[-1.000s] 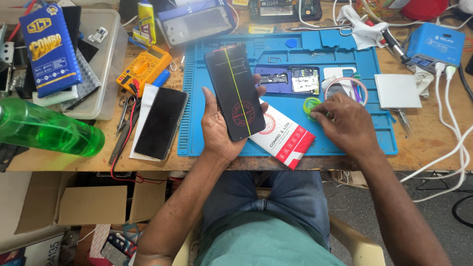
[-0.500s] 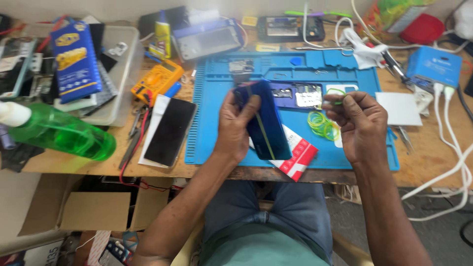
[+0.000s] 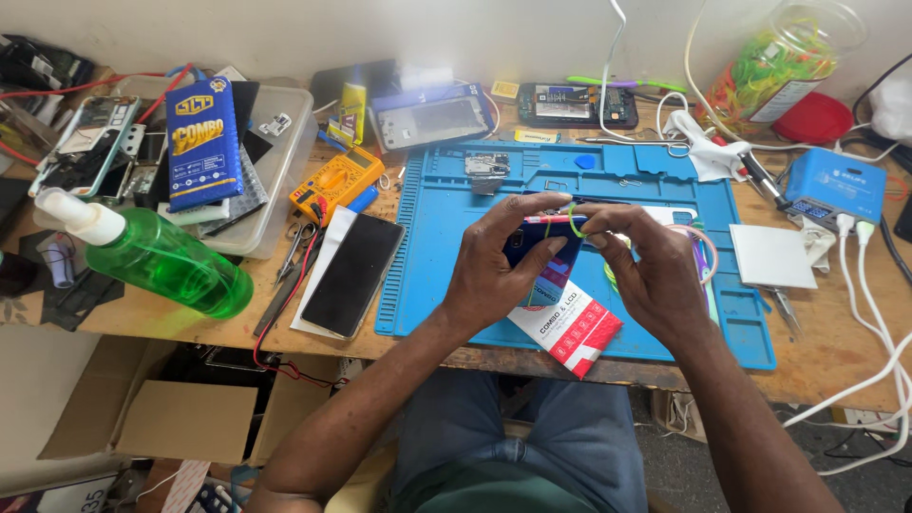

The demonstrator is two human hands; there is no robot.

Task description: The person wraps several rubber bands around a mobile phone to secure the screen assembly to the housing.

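Both hands grip a phone above the mat's front edge.
Left hand (image 3: 499, 271) clasps the phone (image 3: 543, 239) steady; right hand (image 3: 646, 271) pinches a green band (image 3: 574, 220) around it, over the mat (image 3: 427, 285).

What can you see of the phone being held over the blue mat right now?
The phone is a slim dark-blue slab, glossy, tilted and held above the blue mat. The left hand grips it from the left, largely hiding it; the right hand pinches its top edge, where a green rubber band loops. Below it lies a red-and-white packet. Which face shows is unclear.
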